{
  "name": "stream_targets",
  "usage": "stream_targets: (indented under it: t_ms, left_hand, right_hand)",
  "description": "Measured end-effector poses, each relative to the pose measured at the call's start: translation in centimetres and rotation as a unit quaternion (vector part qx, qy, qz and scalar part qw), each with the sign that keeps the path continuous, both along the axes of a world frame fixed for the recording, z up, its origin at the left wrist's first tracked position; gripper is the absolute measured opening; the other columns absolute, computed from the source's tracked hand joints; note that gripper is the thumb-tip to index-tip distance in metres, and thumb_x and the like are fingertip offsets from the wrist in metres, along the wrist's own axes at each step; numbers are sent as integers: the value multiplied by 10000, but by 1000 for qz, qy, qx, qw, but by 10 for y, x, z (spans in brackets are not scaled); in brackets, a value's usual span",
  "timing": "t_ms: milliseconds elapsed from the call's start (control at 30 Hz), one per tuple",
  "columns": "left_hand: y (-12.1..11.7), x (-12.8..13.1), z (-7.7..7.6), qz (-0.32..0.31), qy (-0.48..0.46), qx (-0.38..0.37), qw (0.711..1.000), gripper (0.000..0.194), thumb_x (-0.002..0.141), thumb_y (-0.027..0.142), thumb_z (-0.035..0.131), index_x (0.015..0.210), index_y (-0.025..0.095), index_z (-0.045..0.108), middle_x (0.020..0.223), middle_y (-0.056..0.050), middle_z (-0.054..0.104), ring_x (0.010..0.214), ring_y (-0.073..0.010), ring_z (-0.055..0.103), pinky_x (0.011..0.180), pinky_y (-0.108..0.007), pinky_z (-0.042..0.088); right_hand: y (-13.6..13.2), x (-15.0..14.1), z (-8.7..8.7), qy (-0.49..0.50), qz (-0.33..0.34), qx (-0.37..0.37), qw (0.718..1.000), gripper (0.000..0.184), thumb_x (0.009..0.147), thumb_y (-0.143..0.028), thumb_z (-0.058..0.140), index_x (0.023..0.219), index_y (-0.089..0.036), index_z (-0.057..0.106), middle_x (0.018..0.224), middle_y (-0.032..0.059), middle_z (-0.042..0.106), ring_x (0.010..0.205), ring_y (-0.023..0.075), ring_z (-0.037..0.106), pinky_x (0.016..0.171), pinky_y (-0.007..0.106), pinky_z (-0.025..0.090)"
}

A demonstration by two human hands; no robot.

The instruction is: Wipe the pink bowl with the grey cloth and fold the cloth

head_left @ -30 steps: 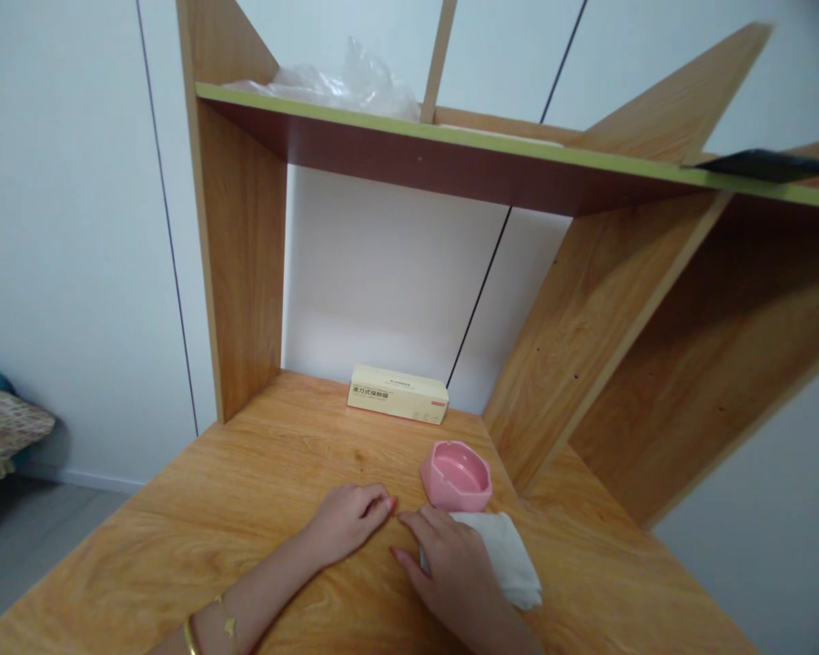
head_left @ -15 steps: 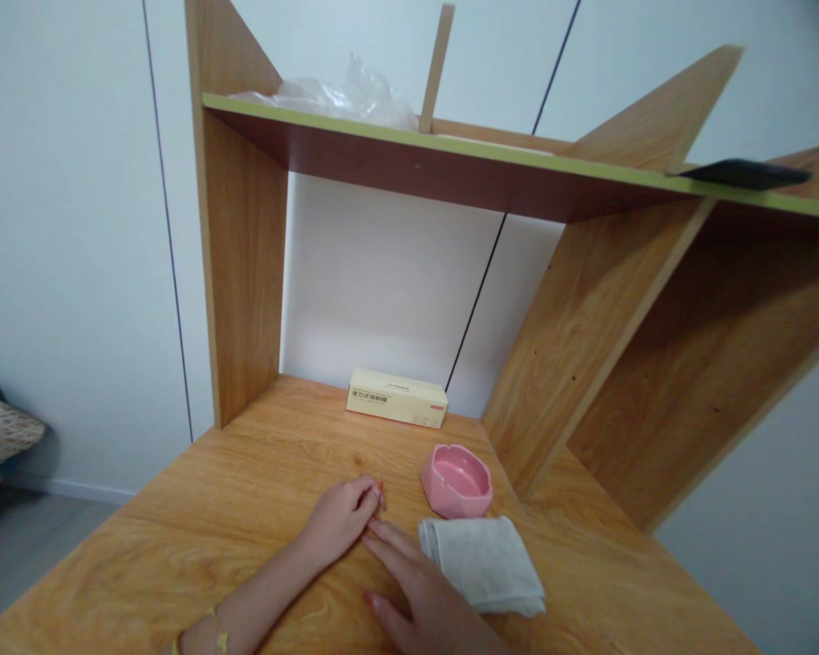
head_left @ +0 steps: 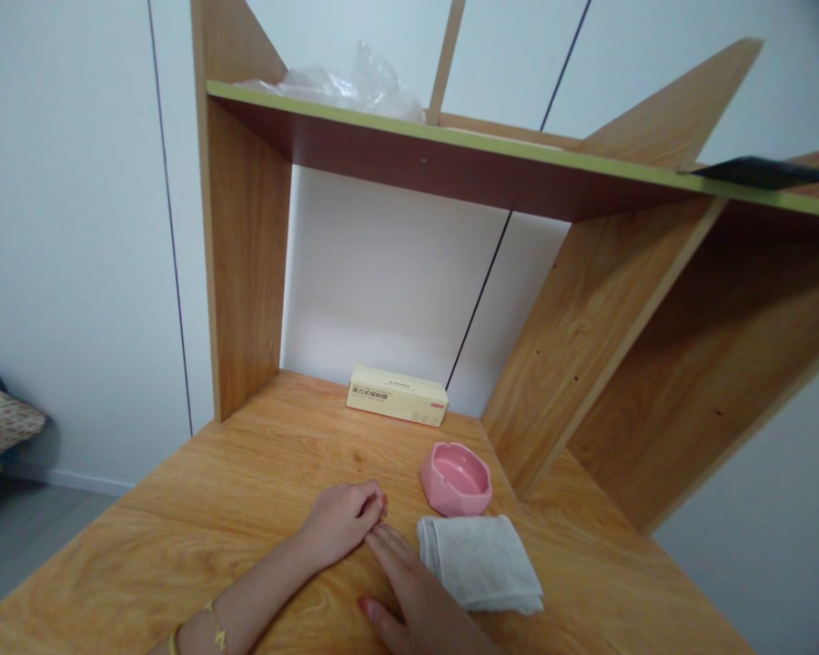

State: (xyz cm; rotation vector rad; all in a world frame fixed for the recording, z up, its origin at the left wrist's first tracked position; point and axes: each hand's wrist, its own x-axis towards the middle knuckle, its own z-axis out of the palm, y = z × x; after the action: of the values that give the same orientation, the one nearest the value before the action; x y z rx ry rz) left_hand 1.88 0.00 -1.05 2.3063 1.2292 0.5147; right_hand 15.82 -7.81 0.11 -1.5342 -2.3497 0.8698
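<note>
My left hand (head_left: 342,520) rests on the wooden desk with its fingers curled in, and nothing shows in it. A thin gold bracelet (head_left: 217,628) circles that wrist. My right hand (head_left: 416,591) lies low on the desk, fingers stretched forward and thumb apart. Its fingertips meet the curled fingers of my left hand. Just right of it is a folded grey-white cloth (head_left: 481,562), which neither hand grips. Behind the cloth stands a pink angular ashtray (head_left: 455,482) with nothing in its bowl.
A cream cling film box (head_left: 397,397) sits at the desk's back edge. Wooden uprights (head_left: 246,264) carry a shelf (head_left: 409,146) above. On the shelf lie a clear plastic bag (head_left: 355,86) and a dark flat object (head_left: 761,171). Patterned fabric (head_left: 4,428) shows at far left.
The view has shifted slightly. My hands stay together, with the right hand's fingers drawn closer against the left's. Cloth, ashtray and box have not moved on the desk.
</note>
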Motion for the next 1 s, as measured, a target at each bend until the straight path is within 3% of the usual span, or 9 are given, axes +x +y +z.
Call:
stream_targets:
  t_ms: [333, 567, 733, 1000]
  left_hand:
    - [0, -1, 0, 2, 1, -4, 1000, 247, 855, 286, 351, 831, 218, 587, 795, -8, 655, 750, -168, 589, 622, -227, 378]
    - [0, -1, 0, -4, 2, 4, 1000, 280, 877, 302, 318, 811, 217, 576, 782, -8, 650, 735, -164, 588, 623, -225, 376]
    - [0, -1, -1, -10, -3, 9, 1000, 294, 888, 314, 307, 805, 213, 571, 768, -12, 650, 725, -166, 588, 625, -223, 379]
    - [-2, 0, 1, 4, 19, 14, 1000, 297, 885, 308, 311, 796, 209, 576, 726, -16, 644, 690, -172, 586, 592, -225, 366]
  right_hand:
    - [0, 3, -4, 13, 3, 18, 1000, 613, 748, -196, 479, 1334, -145, 306, 1394, 82, 271, 1286, 205, 211, 1055, 415, 192]
    - [0, 2, -1, -25, 13, 16, 999, 617, 762, -200, 443, 1335, -49, 271, 1404, 125, 232, 1293, 200, 188, 1063, 384, 171]
    - [0, 1, 2, -33, 16, 11, 999, 621, 749, -182, 453, 1332, -49, 281, 1403, 133, 242, 1293, 204, 190, 1063, 373, 170]
    - [2, 2, -1, 34, -11, 48, 998, 528, 747, -138, 420, 1274, -106, 402, 1303, 110, 435, 1216, 176, 365, 1027, 344, 273]
